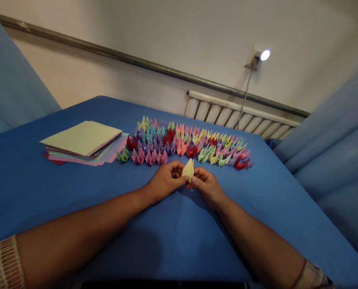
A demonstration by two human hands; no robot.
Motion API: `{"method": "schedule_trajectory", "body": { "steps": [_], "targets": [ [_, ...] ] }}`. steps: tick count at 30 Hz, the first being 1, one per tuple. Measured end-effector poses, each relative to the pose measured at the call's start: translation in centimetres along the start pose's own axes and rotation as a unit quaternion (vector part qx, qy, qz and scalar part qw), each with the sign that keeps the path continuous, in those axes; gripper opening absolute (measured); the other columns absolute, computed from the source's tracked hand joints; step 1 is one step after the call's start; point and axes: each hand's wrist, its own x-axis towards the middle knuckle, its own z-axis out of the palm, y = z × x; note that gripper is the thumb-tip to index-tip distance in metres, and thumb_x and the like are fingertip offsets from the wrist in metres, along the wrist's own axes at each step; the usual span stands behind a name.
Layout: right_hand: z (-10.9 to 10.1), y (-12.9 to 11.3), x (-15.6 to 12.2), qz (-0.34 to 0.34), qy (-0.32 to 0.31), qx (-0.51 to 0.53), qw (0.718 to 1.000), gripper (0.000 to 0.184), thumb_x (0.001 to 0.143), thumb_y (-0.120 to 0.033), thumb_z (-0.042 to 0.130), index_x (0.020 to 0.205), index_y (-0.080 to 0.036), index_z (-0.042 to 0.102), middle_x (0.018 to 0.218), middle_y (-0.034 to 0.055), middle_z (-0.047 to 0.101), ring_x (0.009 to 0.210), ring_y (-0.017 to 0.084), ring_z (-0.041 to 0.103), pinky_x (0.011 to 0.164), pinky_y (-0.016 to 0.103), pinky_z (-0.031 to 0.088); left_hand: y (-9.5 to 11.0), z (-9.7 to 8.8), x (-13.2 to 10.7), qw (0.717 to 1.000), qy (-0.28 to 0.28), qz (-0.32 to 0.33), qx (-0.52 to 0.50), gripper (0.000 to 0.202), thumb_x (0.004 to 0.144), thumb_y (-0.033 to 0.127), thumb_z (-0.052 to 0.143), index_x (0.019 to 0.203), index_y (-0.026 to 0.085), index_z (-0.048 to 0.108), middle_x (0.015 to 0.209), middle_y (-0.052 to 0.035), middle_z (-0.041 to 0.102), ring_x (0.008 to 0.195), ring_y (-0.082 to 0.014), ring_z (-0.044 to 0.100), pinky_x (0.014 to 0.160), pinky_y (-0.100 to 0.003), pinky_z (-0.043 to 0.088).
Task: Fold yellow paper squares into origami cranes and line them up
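Observation:
Both my hands meet over the middle of the blue table [46,188]. Between them stands a small pale yellow folded paper piece [188,169], pointed end up. My left hand [163,182] pinches its left side with curled fingers. My right hand [207,185] grips its right side, fingers closed on it. Just beyond my hands lie rows of several small folded paper pieces [191,144] in pink, purple, red, green and yellow.
A stack of coloured square paper sheets [84,142] lies at the left of the table, a pale green sheet on top. Blue fabric hangs at both sides. Behind the table are a wall rail, a white metal bed rail and a lit lamp [261,55].

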Motion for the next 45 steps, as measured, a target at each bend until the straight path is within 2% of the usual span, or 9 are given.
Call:
{"method": "schedule_trajectory", "body": {
  "steps": [3, 10, 15, 21, 25, 32, 36, 39, 45],
  "targets": [
    [0.4, -0.3, 0.1, -0.002, 0.02, -0.024, 1.0, 0.032, 0.066, -0.043, 0.082, 0.078, -0.019, 0.065, 0.063, -0.0037, 0.065, 0.057, 0.01, 0.058, 0.058, 0.024, 0.045, 0.1, 0.0, 0.0, 1.0, 0.007, 0.006, 0.016, 0.025, 0.066, 0.027, 0.077, 0.08, 0.016, 0.06, 0.07, 0.0018, 0.063, 0.063, -0.0116, 0.059, 0.062, -0.024, 0.046],
    [0.4, -0.2, 0.4, 0.003, 0.047, -0.02, 0.999, 0.033, 0.066, -0.045, 0.081, 0.078, -0.018, 0.066, 0.06, -0.0018, 0.069, 0.053, 0.01, 0.061, 0.056, 0.024, 0.046, 0.0, -0.1, 0.0, 1.0, 0.015, 0.002, 0.012, 0.029, 0.067, 0.032, 0.077, 0.084, 0.015, 0.061, 0.076, 0.0001, 0.064, 0.067, -0.0123, 0.059, 0.064, -0.025, 0.046],
    [0.4, -0.3, 0.5, -0.029, 0.106, -0.031, 0.993, 0.033, 0.063, -0.046, 0.082, 0.069, -0.019, 0.064, 0.056, -0.0027, 0.067, 0.052, 0.012, 0.061, 0.054, 0.025, 0.048, 0.1, -0.4, 0.1, 1.0, 0.018, -0.018, 0.001, 0.031, 0.065, 0.039, 0.079, 0.072, 0.015, 0.061, 0.063, 0.0026, 0.059, 0.057, -0.0099, 0.053, 0.054, -0.022, 0.039],
    [0.6, -0.4, 0.3, -0.018, 0.062, -0.042, 0.997, 0.033, 0.068, -0.047, 0.079, 0.074, -0.019, 0.063, 0.065, -0.0003, 0.071, 0.052, 0.012, 0.063, 0.05, 0.024, 0.048, 0.0, -0.6, 0.1, 0.999, 0.035, -0.001, 0.007, 0.025, 0.066, 0.034, 0.078, 0.066, 0.015, 0.062, 0.062, 0.0006, 0.062, 0.058, -0.0108, 0.054, 0.055, -0.023, 0.041],
    [0.6, -0.1, 0.3, -0.025, 0.066, -0.026, 0.997, 0.032, 0.066, -0.043, 0.081, 0.07, -0.02, 0.06, 0.064, -0.001, 0.071, 0.052, 0.012, 0.063, 0.05, 0.025, 0.048, 0.1, -0.6, 0.2, 1.0, 0.025, -0.007, -0.01, 0.024, 0.067, 0.032, 0.078, 0.066, 0.016, 0.061, 0.062, 0.0013, 0.061, 0.058, -0.0109, 0.055, 0.056, -0.023, 0.043],
    [0.4, 0.0, -0.2, -0.104, 0.082, -0.116, 0.984, 0.018, 0.078, -0.035, 0.072, 0.071, -0.021, 0.064, 0.06, -0.0034, 0.066, 0.055, 0.012, 0.06, 0.057, 0.026, 0.048, 0.8, -0.4, 0.1, 0.999, -0.016, 0.004, -0.035, 0.033, 0.065, 0.03, 0.081, 0.093, 0.016, 0.067, 0.088, -0.0026, 0.068, 0.082, -0.0153, 0.063, 0.076, -0.027, 0.049],
    [0.3, 0.4, -0.3, -0.109, 0.07, -0.174, 0.976, 0.014, 0.081, -0.032, 0.068, 0.073, -0.021, 0.065, 0.064, -0.0019, 0.068, 0.058, 0.013, 0.062, 0.059, 0.026, 0.048, 0.6, -0.5, 0.0, 0.998, -0.033, 0.006, -0.044, 0.019, 0.071, 0.03, 0.077, 0.078, 0.015, 0.069, 0.075, -0.0014, 0.067, 0.068, -0.0118, 0.06, 0.065, -0.023, 0.048],
    [0.5, 0.5, -0.1, -0.068, 0.087, -0.15, 0.982, 0.019, 0.079, -0.036, 0.069, 0.071, -0.021, 0.063, 0.063, -0.0013, 0.069, 0.055, 0.013, 0.062, 0.055, 0.025, 0.048, 0.4, -0.5, -0.2, 0.999, -0.002, -0.009, -0.046, 0.02, 0.07, 0.031, 0.078, 0.074, 0.014, 0.067, 0.072, -0.001, 0.066, 0.059, -0.0096, 0.057, 0.057, -0.022, 0.047],
    [0.7, 0.7, 0.1, -0.054, 0.097, -0.152, 0.982, 0.025, 0.076, -0.041, 0.07, 0.068, -0.019, 0.062, 0.058, -0.0023, 0.065, 0.05, 0.011, 0.058, 0.05, 0.024, 0.047, 0.8, 0.0, -0.4, 0.996, 0.048, -0.022, -0.077, 0.029, 0.066, 0.035, 0.081, 0.072, 0.014, 0.063, 0.08, -0.001, 0.069, 0.065, -0.0101, 0.062, 0.059, -0.021, 0.053]
  ]
}}
